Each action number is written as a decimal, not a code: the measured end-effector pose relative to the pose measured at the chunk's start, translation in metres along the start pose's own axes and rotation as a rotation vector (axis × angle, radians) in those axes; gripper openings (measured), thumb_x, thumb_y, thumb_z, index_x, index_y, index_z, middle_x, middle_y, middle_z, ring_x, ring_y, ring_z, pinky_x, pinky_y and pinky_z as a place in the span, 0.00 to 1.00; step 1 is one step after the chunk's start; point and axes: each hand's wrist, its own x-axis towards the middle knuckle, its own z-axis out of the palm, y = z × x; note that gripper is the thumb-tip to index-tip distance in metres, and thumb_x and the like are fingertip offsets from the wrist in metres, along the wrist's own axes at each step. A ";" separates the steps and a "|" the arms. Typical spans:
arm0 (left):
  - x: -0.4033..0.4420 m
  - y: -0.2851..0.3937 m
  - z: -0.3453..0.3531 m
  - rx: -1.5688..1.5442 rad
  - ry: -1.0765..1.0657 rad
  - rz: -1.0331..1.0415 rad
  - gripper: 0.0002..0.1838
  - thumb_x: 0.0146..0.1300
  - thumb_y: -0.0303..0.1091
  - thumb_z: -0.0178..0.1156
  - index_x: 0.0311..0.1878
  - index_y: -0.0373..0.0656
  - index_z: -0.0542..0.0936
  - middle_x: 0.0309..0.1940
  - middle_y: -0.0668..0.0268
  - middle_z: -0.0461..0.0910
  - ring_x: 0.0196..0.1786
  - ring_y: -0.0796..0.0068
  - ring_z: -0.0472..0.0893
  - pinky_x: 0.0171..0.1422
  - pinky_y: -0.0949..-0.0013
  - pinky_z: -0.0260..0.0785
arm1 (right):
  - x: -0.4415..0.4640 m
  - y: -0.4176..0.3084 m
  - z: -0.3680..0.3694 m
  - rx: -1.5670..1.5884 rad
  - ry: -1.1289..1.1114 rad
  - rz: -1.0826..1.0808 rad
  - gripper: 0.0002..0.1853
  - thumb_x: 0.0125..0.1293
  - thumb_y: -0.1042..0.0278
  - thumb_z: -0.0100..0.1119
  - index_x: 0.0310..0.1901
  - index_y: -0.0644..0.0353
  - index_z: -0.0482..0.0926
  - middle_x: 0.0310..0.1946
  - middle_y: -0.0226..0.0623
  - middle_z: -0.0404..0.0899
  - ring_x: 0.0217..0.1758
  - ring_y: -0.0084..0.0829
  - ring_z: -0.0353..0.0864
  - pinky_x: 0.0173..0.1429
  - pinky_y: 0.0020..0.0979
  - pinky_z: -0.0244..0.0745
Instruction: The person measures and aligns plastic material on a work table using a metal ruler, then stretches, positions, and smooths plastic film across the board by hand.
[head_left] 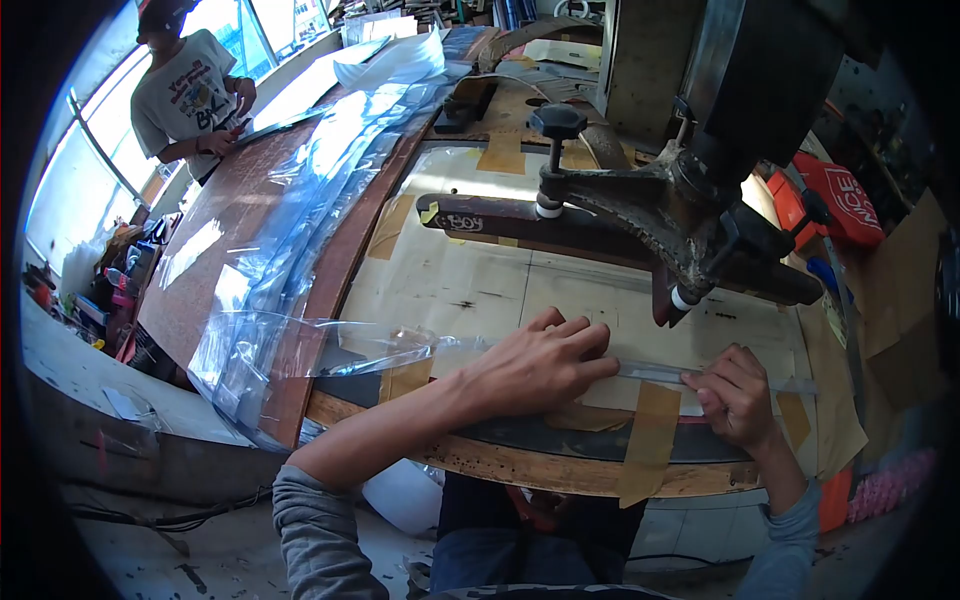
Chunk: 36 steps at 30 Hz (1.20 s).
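A narrow strip of clear plastic (pixel 650 371) runs across the near part of the paper-covered board (pixel 480 270). My left hand (pixel 540 365) lies over the strip, fingers bent and pressed down on it; its fingertips are partly hidden. To the right, my right hand (pixel 733 395) pinches the strip between thumb and fingers. Left of my left hand the plastic widens into a crumpled, shiny piece (pixel 385 350). Brown tape (pixel 650 440) crosses the board's front edge between my hands. Above them hangs a metal arm (pixel 620 195) with black knobs, over a dark bar (pixel 500 221) with writing.
Clear plastic sheets (pixel 300 225) cover part of the brown table (pixel 220 215) at left. Another person (pixel 190 90) stands at the far left. A red bag (pixel 840 200) and cardboard (pixel 905 290) are at right. The board's wooden edge (pixel 560 472) is nearest my body.
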 end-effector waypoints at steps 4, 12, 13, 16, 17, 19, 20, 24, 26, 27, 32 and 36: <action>-0.001 -0.010 -0.005 0.010 -0.005 0.034 0.12 0.55 0.32 0.61 0.45 0.48 0.79 0.38 0.66 0.72 0.44 0.69 0.77 0.51 0.62 0.68 | -0.002 0.006 -0.001 -0.018 0.040 -0.017 0.06 0.55 0.70 0.62 0.25 0.62 0.83 0.20 0.33 0.73 0.25 0.34 0.71 0.31 0.34 0.68; -0.025 -0.017 -0.022 0.172 -0.088 0.008 0.15 0.58 0.33 0.59 0.50 0.49 0.80 0.49 0.71 0.78 0.53 0.74 0.79 0.64 0.62 0.66 | -0.010 0.000 -0.007 -0.105 0.025 -0.025 0.05 0.56 0.69 0.63 0.31 0.60 0.84 0.25 0.32 0.75 0.29 0.33 0.72 0.35 0.35 0.69; -0.032 -0.012 -0.027 0.192 -0.080 -0.025 0.16 0.59 0.33 0.59 0.52 0.50 0.80 0.51 0.72 0.78 0.54 0.75 0.78 0.67 0.60 0.64 | -0.015 -0.003 -0.010 -0.126 0.014 -0.013 0.05 0.57 0.68 0.63 0.32 0.60 0.84 0.26 0.31 0.76 0.30 0.33 0.72 0.37 0.35 0.69; -0.056 0.001 -0.034 0.266 -0.076 -0.127 0.19 0.61 0.33 0.59 0.56 0.50 0.78 0.58 0.74 0.76 0.57 0.77 0.78 0.73 0.55 0.56 | -0.033 -0.013 -0.019 -0.162 -0.041 0.109 0.14 0.59 0.63 0.63 0.46 0.55 0.84 0.36 0.32 0.79 0.44 0.32 0.75 0.52 0.37 0.67; -0.066 0.004 -0.035 0.301 -0.081 -0.164 0.19 0.61 0.33 0.59 0.58 0.50 0.77 0.60 0.74 0.74 0.58 0.77 0.78 0.75 0.54 0.53 | -0.037 -0.016 -0.020 -0.185 -0.028 0.116 0.16 0.59 0.61 0.63 0.48 0.54 0.83 0.38 0.33 0.79 0.47 0.32 0.76 0.55 0.37 0.66; -0.077 0.008 -0.040 0.330 -0.090 -0.238 0.21 0.62 0.33 0.58 0.60 0.51 0.76 0.63 0.74 0.73 0.59 0.77 0.77 0.77 0.51 0.49 | -0.046 -0.023 -0.028 -0.207 -0.046 0.179 0.17 0.60 0.59 0.62 0.51 0.54 0.82 0.44 0.32 0.80 0.53 0.33 0.75 0.60 0.38 0.64; -0.080 0.011 -0.044 0.320 -0.093 -0.274 0.21 0.63 0.33 0.58 0.60 0.51 0.76 0.63 0.73 0.72 0.59 0.76 0.77 0.78 0.51 0.47 | -0.051 -0.024 -0.031 -0.218 -0.060 0.207 0.18 0.61 0.58 0.62 0.52 0.53 0.82 0.47 0.32 0.80 0.55 0.33 0.75 0.62 0.39 0.63; -0.085 0.014 -0.047 0.278 -0.091 -0.407 0.23 0.64 0.35 0.56 0.63 0.50 0.72 0.65 0.69 0.70 0.63 0.70 0.74 0.79 0.48 0.40 | -0.069 -0.018 -0.038 -0.229 -0.080 0.269 0.18 0.64 0.57 0.58 0.53 0.53 0.81 0.56 0.30 0.78 0.63 0.33 0.72 0.68 0.42 0.59; -0.082 0.014 -0.052 0.236 -0.117 -0.469 0.23 0.65 0.34 0.54 0.64 0.49 0.69 0.65 0.67 0.69 0.64 0.66 0.72 0.79 0.46 0.37 | -0.076 -0.010 -0.044 -0.187 -0.091 0.350 0.18 0.66 0.57 0.56 0.54 0.53 0.80 0.59 0.29 0.77 0.65 0.34 0.71 0.70 0.45 0.57; -0.080 0.014 -0.054 0.214 -0.119 -0.498 0.21 0.65 0.33 0.54 0.62 0.49 0.71 0.64 0.66 0.70 0.64 0.65 0.72 0.78 0.47 0.40 | -0.081 -0.007 -0.048 -0.158 -0.082 0.386 0.17 0.67 0.57 0.55 0.54 0.53 0.80 0.59 0.31 0.77 0.65 0.34 0.71 0.70 0.45 0.57; -0.077 0.011 -0.056 0.211 -0.110 -0.498 0.19 0.65 0.32 0.54 0.59 0.50 0.72 0.62 0.68 0.72 0.61 0.67 0.75 0.75 0.49 0.49 | -0.100 0.021 -0.066 -0.074 -0.018 0.533 0.15 0.69 0.64 0.53 0.54 0.55 0.80 0.59 0.36 0.77 0.62 0.37 0.74 0.68 0.41 0.61; -0.082 0.006 -0.054 0.246 -0.040 -0.468 0.21 0.62 0.29 0.57 0.60 0.52 0.73 0.60 0.66 0.73 0.60 0.63 0.75 0.73 0.51 0.54 | -0.103 0.027 -0.061 -0.004 0.122 0.539 0.14 0.64 0.72 0.57 0.51 0.59 0.81 0.52 0.41 0.79 0.56 0.40 0.77 0.58 0.35 0.71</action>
